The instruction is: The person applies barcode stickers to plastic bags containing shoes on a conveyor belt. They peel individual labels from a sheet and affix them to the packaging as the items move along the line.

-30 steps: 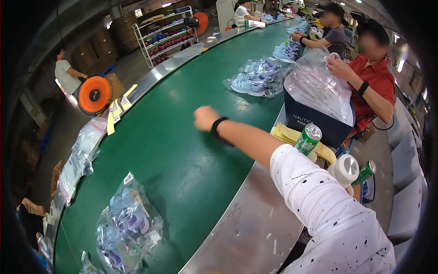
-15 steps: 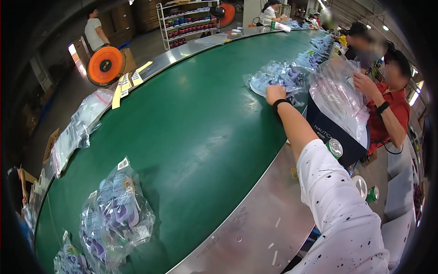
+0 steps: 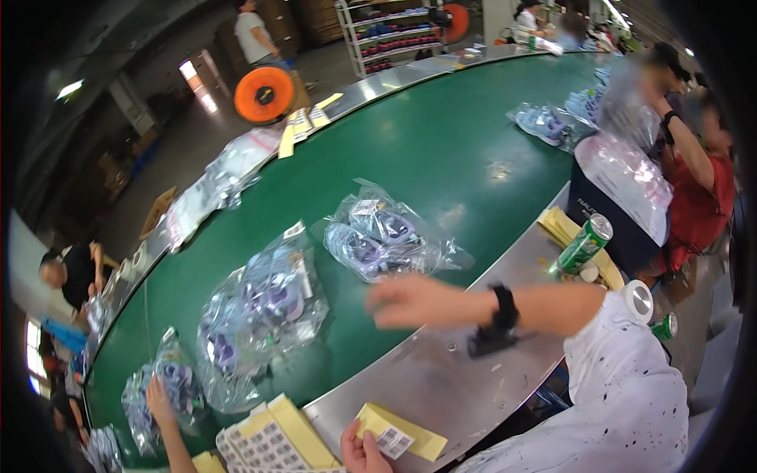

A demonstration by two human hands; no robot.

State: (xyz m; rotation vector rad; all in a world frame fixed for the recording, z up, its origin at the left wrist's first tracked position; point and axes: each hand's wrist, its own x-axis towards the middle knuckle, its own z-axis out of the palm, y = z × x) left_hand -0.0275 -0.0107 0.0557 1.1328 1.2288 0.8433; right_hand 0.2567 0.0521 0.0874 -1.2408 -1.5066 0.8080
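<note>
- The right hand hangs above the near side of the green belt, fingers loosely outstretched and slightly blurred, nothing in its grasp.
- The nearest bag lies on the belt, just beyond those fingers and a little to their left; whether they touch it, I cannot tell. Its long axis runs roughly left to right, loose end rightward.
- The left hand, apparently the person's own, is cut off by the lower edge; it pinches a yellow label strip, well apart from the bag. The right hand is nearer.
- The bag is clear, crinkled and shiny, with pale blue and lilac shoes inside.
- More bags lie to its left; farther left is another person's hand.
- Label sheets lie left of the strip.
</note>
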